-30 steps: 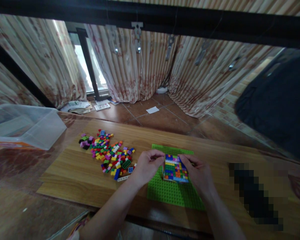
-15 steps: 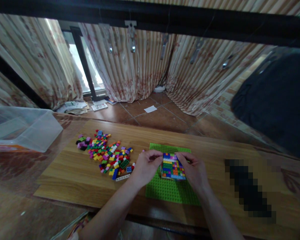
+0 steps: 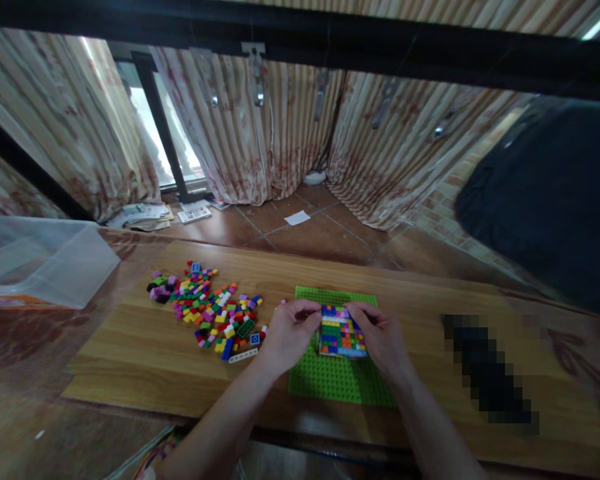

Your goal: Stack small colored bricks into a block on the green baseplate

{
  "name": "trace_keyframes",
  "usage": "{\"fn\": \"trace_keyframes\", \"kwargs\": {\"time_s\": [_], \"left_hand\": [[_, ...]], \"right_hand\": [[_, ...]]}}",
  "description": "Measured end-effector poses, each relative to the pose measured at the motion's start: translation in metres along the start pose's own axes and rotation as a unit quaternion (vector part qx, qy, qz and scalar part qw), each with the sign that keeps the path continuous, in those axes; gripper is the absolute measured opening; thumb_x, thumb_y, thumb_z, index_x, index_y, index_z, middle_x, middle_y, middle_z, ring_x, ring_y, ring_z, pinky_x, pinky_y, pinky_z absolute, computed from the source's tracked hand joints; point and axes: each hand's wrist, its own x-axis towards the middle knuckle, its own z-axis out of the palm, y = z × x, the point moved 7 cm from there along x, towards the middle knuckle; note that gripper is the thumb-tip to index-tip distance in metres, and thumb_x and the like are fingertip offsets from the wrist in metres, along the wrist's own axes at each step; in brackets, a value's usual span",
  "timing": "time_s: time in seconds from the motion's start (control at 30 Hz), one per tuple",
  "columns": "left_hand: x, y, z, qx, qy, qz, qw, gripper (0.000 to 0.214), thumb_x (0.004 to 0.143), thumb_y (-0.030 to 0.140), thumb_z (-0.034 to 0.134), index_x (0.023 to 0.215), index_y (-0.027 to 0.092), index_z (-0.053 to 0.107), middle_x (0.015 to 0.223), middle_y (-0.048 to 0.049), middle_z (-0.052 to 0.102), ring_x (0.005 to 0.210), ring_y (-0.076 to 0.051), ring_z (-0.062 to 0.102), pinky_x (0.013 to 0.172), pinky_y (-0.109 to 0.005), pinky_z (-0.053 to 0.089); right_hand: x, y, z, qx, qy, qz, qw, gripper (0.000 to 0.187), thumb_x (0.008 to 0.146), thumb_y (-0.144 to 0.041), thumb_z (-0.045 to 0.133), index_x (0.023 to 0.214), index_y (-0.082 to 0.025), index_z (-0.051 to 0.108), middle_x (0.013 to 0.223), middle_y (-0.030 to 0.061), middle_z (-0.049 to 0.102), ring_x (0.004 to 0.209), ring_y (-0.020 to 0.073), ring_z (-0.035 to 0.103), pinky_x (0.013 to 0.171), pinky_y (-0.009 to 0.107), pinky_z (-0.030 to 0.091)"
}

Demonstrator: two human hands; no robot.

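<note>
A multicoloured block of toy bricks (image 3: pixel 341 332) stands over the green baseplate (image 3: pixel 337 387), its rows of blue, white, green, orange and yellow facing me. My left hand (image 3: pixel 294 333) pinches its far left corner between thumb and fingers. At the far right corner, my right hand (image 3: pixel 377 333) has its thumb and fingers closed on the same brick block. The block's underside is hidden, so I cannot tell whether it is fixed to the baseplate.
Loose coloured bricks (image 3: pixel 220 307) lie in a pile left of the baseplate on the wooden board (image 3: pixel 155 373). A clear plastic bin (image 3: pixel 45 263) stands at the far left. A blurred-out dark object (image 3: pixel 490 373) lies on the right.
The whole view has shifted slightly left. Both hands keep their hold on the brick block, with no other clear movement.
</note>
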Motion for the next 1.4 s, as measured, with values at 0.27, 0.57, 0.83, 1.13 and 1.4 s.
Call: {"fn": "trace_keyframes", "kwargs": {"time_s": [0.27,0.57,0.83,1.13,1.4], "left_hand": [[0.001,0.005,-0.01,-0.017,0.01,-0.001,1.0,0.023,0.072,0.028,0.07,0.09,0.015,0.071,0.078,-0.0024,0.07,0.071,-0.014,0.063,0.069,-0.026,0.052],[-0.001,0.023,-0.007,-0.043,0.001,0.024,0.999,0.023,0.072,0.035,0.074,0.083,0.015,0.073,0.072,-0.0006,0.069,0.065,-0.011,0.06,0.065,-0.023,0.052],[-0.013,0.043,0.012,0.096,-0.024,0.169,0.981,0.021,0.083,0.025,0.064,0.102,0.02,0.072,0.091,-0.0038,0.073,0.083,-0.016,0.067,0.08,-0.028,0.053],[-0.021,0.049,0.023,0.237,-0.047,0.238,0.941,0.04,0.088,0.02,0.057,0.127,0.023,0.057,0.1,-0.0034,0.072,0.092,-0.016,0.067,0.088,-0.028,0.051],[-0.021,0.048,0.024,0.19,-0.047,0.216,0.957,0.042,0.088,0.018,0.056,0.13,0.025,0.054,0.102,-0.0024,0.073,0.092,-0.015,0.069,0.088,-0.028,0.052]], "right_hand": [[0.0,-0.005,-0.008,-0.01,-0.012,-0.024,1.0,0.044,0.083,-0.057,0.057,0.094,-0.019,0.076,0.089,0.0058,0.075,0.085,0.0224,0.067,0.077,0.034,0.051],[-0.02,-0.042,-0.021,0.024,0.057,-0.143,0.988,0.025,0.087,-0.041,0.06,0.091,-0.022,0.075,0.09,0.0048,0.074,0.084,0.0186,0.066,0.078,0.032,0.051],[-0.038,-0.059,0.01,-0.014,-0.064,-0.207,0.976,0.021,0.088,-0.037,0.062,0.102,-0.026,0.073,0.095,0.0036,0.072,0.089,0.0181,0.066,0.081,0.032,0.052],[-0.037,-0.058,0.005,-0.05,-0.082,-0.188,0.978,0.016,0.091,-0.035,0.059,0.093,-0.024,0.071,0.093,0.0019,0.071,0.088,0.0171,0.065,0.081,0.029,0.049],[-0.039,-0.057,0.003,-0.009,-0.063,-0.207,0.976,0.01,0.087,-0.032,0.065,0.091,-0.026,0.072,0.091,0.0016,0.069,0.087,0.0168,0.063,0.077,0.029,0.05]]}}
